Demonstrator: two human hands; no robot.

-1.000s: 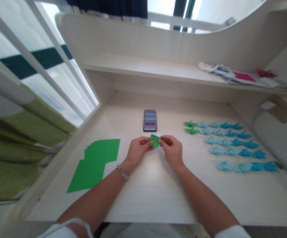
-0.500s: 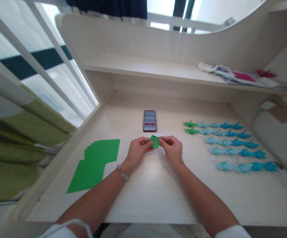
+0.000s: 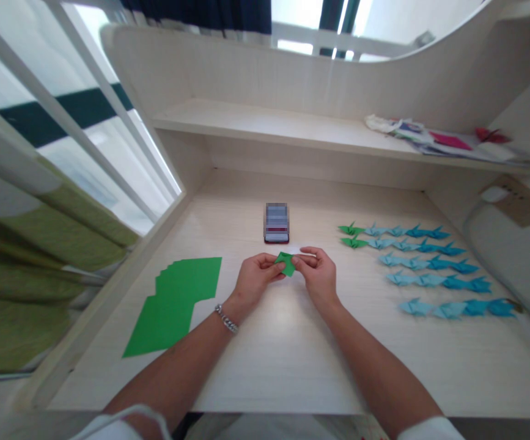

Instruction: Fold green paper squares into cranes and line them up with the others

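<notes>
Between my two hands is a small folded piece of green origami paper [image 3: 286, 263], held just above the desk. My left hand [image 3: 258, 275] pinches its left side between thumb and fingers. On the opposite side, my right hand [image 3: 317, 272] grips the right corner with the thumb in front, and one finger is raised off the paper. The fingers behind the paper are partly hidden. Flat sheets of green paper [image 3: 175, 305] lie overlapped to the left of my left forearm.
A phone [image 3: 276, 223] lies just beyond my hands. Rows of folded cranes, blue [image 3: 430, 263] and green [image 3: 351, 229], stand on the right of the desk [image 3: 283, 366]. Papers [image 3: 448, 140] lie on the shelf above. A white cable [image 3: 471, 226] runs down the right wall.
My right index finger has lifted away from the paper, and the right thumb has shifted slightly on its corner. My left hand stays in place.
</notes>
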